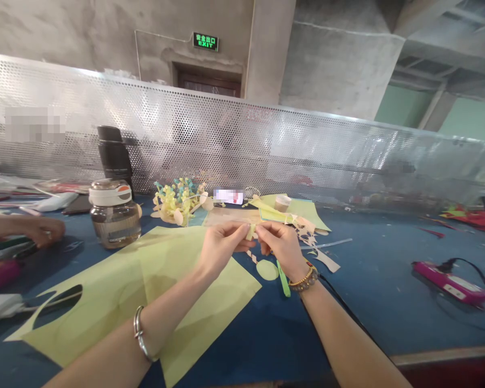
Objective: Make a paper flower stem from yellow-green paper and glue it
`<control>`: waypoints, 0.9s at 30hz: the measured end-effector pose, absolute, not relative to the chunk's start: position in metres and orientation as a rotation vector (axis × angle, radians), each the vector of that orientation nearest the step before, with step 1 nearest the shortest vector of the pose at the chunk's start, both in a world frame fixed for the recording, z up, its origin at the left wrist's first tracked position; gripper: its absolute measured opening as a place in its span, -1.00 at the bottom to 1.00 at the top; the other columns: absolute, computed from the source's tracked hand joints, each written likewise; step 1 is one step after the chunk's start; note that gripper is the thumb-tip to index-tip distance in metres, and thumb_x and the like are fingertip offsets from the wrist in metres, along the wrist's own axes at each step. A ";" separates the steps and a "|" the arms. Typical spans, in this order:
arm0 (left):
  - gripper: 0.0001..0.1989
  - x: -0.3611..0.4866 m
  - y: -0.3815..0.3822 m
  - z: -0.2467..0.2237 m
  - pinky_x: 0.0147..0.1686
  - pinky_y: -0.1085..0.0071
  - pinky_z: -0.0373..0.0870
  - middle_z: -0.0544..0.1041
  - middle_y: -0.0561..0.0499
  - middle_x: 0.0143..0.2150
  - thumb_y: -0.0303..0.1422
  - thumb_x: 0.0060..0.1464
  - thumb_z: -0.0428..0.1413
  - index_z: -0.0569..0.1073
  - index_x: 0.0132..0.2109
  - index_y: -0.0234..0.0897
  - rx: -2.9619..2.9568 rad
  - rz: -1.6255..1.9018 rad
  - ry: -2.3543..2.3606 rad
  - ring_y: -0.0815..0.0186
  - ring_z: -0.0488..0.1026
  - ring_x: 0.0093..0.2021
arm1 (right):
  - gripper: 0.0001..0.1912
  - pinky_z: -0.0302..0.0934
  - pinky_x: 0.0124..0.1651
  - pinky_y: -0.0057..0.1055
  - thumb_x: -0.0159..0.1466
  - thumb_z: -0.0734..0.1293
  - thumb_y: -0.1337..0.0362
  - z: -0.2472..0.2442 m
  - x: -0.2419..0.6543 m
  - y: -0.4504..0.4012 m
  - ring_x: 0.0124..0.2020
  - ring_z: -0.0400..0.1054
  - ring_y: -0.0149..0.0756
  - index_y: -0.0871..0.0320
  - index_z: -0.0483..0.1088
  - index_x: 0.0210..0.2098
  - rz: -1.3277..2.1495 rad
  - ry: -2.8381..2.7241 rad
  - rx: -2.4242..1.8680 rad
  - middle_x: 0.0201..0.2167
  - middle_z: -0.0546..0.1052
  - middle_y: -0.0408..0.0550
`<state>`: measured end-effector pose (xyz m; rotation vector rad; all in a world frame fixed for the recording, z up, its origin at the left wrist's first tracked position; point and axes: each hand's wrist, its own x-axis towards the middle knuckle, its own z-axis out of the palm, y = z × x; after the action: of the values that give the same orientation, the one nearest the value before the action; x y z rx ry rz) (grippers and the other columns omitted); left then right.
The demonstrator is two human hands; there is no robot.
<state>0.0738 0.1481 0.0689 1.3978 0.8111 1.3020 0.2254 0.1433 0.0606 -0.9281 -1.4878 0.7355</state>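
My left hand (225, 242) and my right hand (281, 245) meet above the table, each closed in a pinch. Between their fingertips is a small pale-yellow piece (250, 231) that looks cut from thin sheet; its exact shape is partly hidden by the fingers. Below my right hand lie a pale-green oval cutout (267, 270) and a bright green tool handle (284, 280), partly covered by the hand. Large pale-yellow sheets (161, 269), one with an oval hole, spread under my left forearm.
A glass bottle (115, 215) and a dark bottle (115, 153) stand left. Beyond my hands are yellow and blue flower-like pieces (178, 199), a small cup (282, 203) and cut scraps (327, 261). A purple power strip (448, 283) lies right. Another person's hand (44, 230) shows at far left.
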 end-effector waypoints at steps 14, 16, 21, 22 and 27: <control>-0.75 0.075 0.148 0.069 -0.35 0.45 0.52 0.60 -0.03 -0.42 -0.21 -0.03 0.20 0.54 -0.31 -0.34 1.432 1.287 0.816 0.27 0.58 -0.38 | -0.74 0.12 -0.62 -0.52 0.18 0.32 0.11 0.059 0.226 0.145 -0.73 0.20 -0.47 0.18 0.42 -0.47 0.670 -1.491 -0.974 -0.77 0.32 -0.24; -0.76 0.075 0.147 0.069 -0.34 0.46 0.52 0.61 -0.04 -0.41 -0.23 -0.04 0.21 0.54 -0.31 -0.35 1.437 1.289 0.828 0.28 0.58 -0.37 | -0.73 0.12 -0.62 -0.51 0.19 0.31 0.10 0.058 0.226 0.146 -0.73 0.19 -0.47 0.18 0.42 -0.47 0.665 -1.500 -0.972 -0.77 0.32 -0.24; -0.74 0.074 0.146 0.070 -0.42 0.46 0.49 0.60 -0.03 -0.37 -0.19 -0.03 0.18 0.53 -0.30 -0.33 1.453 1.300 0.842 0.28 0.57 -0.41 | -0.73 0.12 -0.63 -0.52 0.18 0.32 0.09 0.058 0.227 0.146 -0.72 0.20 -0.49 0.18 0.41 -0.48 0.685 -1.503 -0.961 -0.73 0.33 -0.24; -0.74 0.073 0.147 0.070 -0.48 0.49 0.46 0.59 -0.02 -0.37 -0.19 -0.04 0.18 0.53 -0.30 -0.32 1.475 1.310 0.855 0.31 0.55 -0.45 | -0.73 0.12 -0.63 -0.52 0.18 0.32 0.09 0.058 0.227 0.146 -0.72 0.20 -0.49 0.18 0.41 -0.48 0.689 -1.507 -0.963 -0.72 0.33 -0.24; -0.76 0.072 0.151 0.070 -0.72 0.57 0.10 0.38 0.13 -0.69 -0.19 -0.06 0.20 0.52 -0.37 -0.31 1.532 1.354 0.919 0.48 0.27 -0.71 | -0.70 0.11 -0.66 -0.54 0.18 0.31 0.08 0.060 0.226 0.144 -0.73 0.20 -0.50 0.18 0.40 -0.52 0.744 -1.501 -0.929 -0.72 0.32 -0.25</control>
<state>0.0719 0.1511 0.0702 1.5319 0.9187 1.3545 0.2259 0.1440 0.0603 -0.9293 -1.5006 0.7442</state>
